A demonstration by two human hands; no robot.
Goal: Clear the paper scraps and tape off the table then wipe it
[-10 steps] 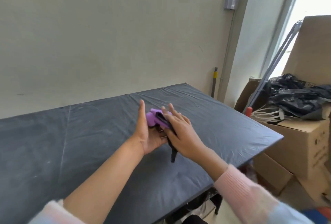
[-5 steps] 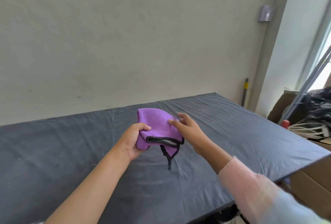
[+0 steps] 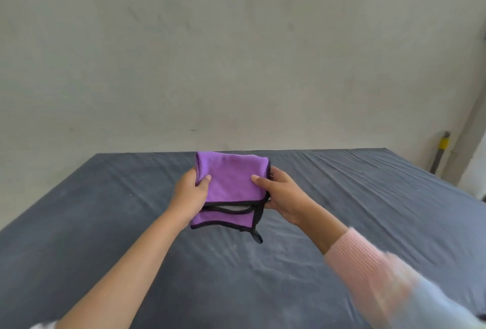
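Observation:
A folded purple cloth [image 3: 229, 184] with black edging is held up above the middle of the dark grey table [image 3: 105, 223]. My left hand [image 3: 190, 194] grips its left side, thumb on top. My right hand [image 3: 282, 194] grips its right side, thumb pressed on the front. A black loop hangs from the cloth's lower right corner. No paper scraps or tape show on the table.
A bare pale wall [image 3: 236, 52] stands behind the table. A grey pole with a yellow band [image 3: 441, 151] leans in the right corner. Faint whitish smears mark the table in front of me.
The view has turned left, so the boxes at the right are out of sight. The cloth has been spread wider between both hands, each now holding one side.

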